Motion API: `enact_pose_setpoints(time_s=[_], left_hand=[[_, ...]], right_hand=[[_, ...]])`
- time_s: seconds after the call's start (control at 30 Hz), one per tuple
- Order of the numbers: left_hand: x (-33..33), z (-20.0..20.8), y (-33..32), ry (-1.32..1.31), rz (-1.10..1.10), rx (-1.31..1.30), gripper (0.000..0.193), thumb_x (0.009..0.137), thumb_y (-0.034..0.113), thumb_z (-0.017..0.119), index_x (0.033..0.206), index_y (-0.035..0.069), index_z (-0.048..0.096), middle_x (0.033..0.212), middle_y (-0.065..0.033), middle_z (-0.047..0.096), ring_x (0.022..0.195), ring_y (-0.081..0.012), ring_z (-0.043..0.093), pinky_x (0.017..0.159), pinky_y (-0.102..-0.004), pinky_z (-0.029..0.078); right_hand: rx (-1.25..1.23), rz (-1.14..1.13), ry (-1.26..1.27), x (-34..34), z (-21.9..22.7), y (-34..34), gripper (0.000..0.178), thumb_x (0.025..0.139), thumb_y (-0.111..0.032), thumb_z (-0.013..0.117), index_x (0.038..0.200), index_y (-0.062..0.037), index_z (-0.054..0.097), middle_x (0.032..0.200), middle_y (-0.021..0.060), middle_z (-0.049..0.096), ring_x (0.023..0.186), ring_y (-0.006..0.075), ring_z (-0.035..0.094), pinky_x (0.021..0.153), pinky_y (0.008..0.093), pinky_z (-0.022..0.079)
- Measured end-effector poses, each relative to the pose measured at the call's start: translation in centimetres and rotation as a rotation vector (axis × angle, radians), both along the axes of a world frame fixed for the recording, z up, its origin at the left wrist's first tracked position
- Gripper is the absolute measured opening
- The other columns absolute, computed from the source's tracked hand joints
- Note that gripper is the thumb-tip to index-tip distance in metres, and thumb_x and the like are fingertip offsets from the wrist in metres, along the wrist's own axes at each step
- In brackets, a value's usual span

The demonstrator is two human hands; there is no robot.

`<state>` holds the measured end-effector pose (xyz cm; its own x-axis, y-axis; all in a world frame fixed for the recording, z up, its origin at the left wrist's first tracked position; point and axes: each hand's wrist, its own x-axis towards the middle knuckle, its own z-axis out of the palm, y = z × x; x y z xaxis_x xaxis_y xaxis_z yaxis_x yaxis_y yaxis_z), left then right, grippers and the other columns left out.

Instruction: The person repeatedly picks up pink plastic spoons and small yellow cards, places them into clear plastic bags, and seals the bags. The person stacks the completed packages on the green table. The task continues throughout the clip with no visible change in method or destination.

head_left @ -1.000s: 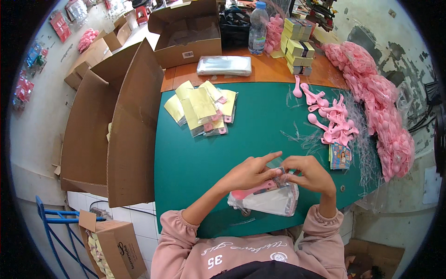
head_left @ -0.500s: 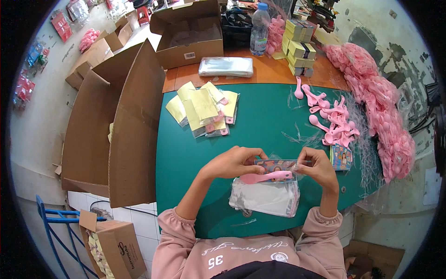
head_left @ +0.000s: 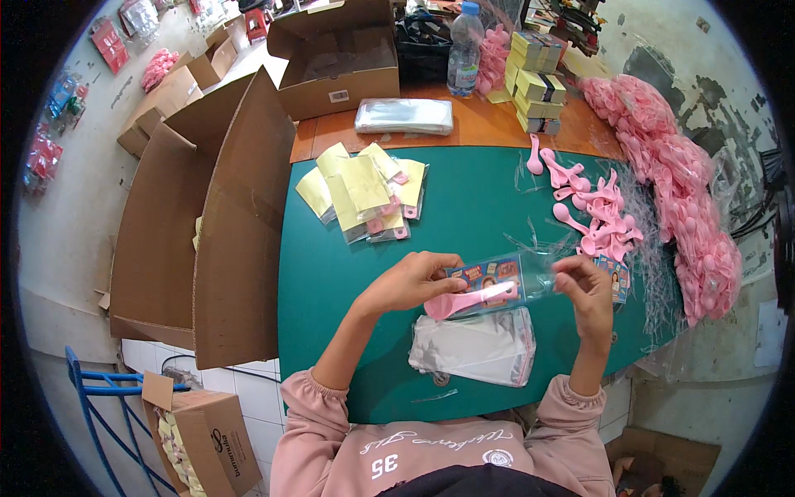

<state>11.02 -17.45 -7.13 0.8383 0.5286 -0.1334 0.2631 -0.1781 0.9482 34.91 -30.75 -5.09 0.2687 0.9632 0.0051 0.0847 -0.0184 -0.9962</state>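
A clear plastic bag (head_left: 540, 273) stretches between my hands above the green table. Inside it lie a printed card (head_left: 507, 270) and a pink spoon (head_left: 474, 300). My left hand (head_left: 424, 277) pinches the bag's left end, thumb over the card near the spoon's bowl. The open-looking right end of the bag is gripped by the fingertips of my right hand (head_left: 581, 286). Just below, a stack of clear bags (head_left: 472, 348) lies flat on the table. Right of my right hand sits a small stack of printed cards (head_left: 617, 280), partly hidden by it.
Loose pink spoons (head_left: 609, 215) pile at the right, beside a long bundle of wrapped pink spoons (head_left: 679, 182). Filled packets with yellow backs (head_left: 356, 190) lie at the far left. Behind stand a bottle (head_left: 464, 50) and card stacks (head_left: 538, 83). A large cardboard box (head_left: 240, 224) borders the left.
The bag with the card and spoon has been lifted and tilted, its right end pulled out to the right. My right hand has moved slightly right, and the stack of bags below shows more.
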Motion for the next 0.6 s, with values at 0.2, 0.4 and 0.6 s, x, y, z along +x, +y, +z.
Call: enact_pose_setpoints(time_s=[0.2,0.4,0.6], left_hand=[[-0.2,0.6,0.2,-0.003,0.0,-0.024,0.027,0.082,0.026,0.061,0.094,0.002,0.06,0.058,-0.0014,0.049,0.053,-0.0064,0.037,0.045,-0.0247,0.03],[-0.1,-0.9,0.0,-0.076,-0.081,0.028,0.029,0.081,0.027,0.061,0.093,0.001,0.058,0.056,-0.0078,0.051,0.049,-0.0117,0.041,0.044,-0.0288,0.032],[0.6,-0.1,-0.5,0.017,-0.164,0.086,0.029,0.082,0.026,0.061,0.099,0.003,0.058,0.07,-0.0079,0.06,0.062,-0.0078,0.05,0.053,-0.0259,0.041]], right_hand=[[0.214,-0.04,0.457,1.5,-1.7,1.0,0.013,0.081,-0.009,0.059,0.089,0.0013,0.058,0.079,0.0022,0.056,0.072,0.0074,0.052,0.064,0.0214,0.043],[-0.15,0.425,0.167,0.8,-0.9,1.8,0.026,0.078,-0.011,0.062,0.1,0.0037,0.059,0.086,0.007,0.061,0.073,0.0121,0.056,0.072,0.0265,0.046],[-0.303,0.547,-0.18,0.6,-0.6,2.9,0.02,0.072,-0.011,0.067,0.088,-0.0001,0.062,0.081,0.0016,0.06,0.069,0.0082,0.051,0.061,0.0226,0.041]])
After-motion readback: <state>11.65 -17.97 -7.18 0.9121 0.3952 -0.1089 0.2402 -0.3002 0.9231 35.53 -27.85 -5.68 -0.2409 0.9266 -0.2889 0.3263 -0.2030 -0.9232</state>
